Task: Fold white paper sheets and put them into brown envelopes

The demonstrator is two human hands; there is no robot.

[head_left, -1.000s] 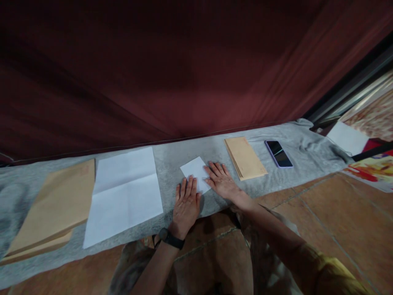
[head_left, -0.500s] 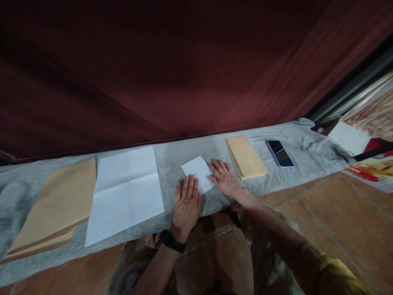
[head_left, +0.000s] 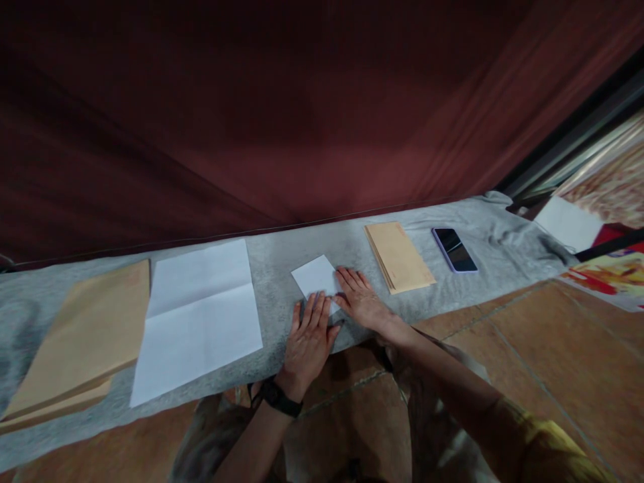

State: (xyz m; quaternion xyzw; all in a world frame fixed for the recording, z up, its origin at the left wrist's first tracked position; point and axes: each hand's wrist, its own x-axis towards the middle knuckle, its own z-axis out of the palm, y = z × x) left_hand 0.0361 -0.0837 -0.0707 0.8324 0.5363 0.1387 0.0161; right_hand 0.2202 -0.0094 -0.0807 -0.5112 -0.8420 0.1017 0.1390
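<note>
A small folded white paper (head_left: 314, 274) lies on the grey cloth (head_left: 282, 268) in front of me. My left hand (head_left: 308, 335) rests flat on its near edge, fingers stretched forward, a black watch on the wrist. On the paper's right side lies my right hand (head_left: 359, 295), palm down with fingers extended. The hands cover the paper's near part. To the left is a larger white sheet (head_left: 201, 322) with a crease across it. Just right of my right hand sits a small stack of brown envelopes (head_left: 400, 258).
Large brown envelopes (head_left: 90, 335) lie at the far left. A phone (head_left: 454, 250) in a purple case is at the right. A dark red curtain (head_left: 302, 121) hangs behind the cloth, and tiled floor (head_left: 543, 349) shows at the front.
My right hand has slid slightly toward me and to the left, closer to the left hand. The left thumb has spread outward. More of the paper's far part shows. The view has shifted slightly.
</note>
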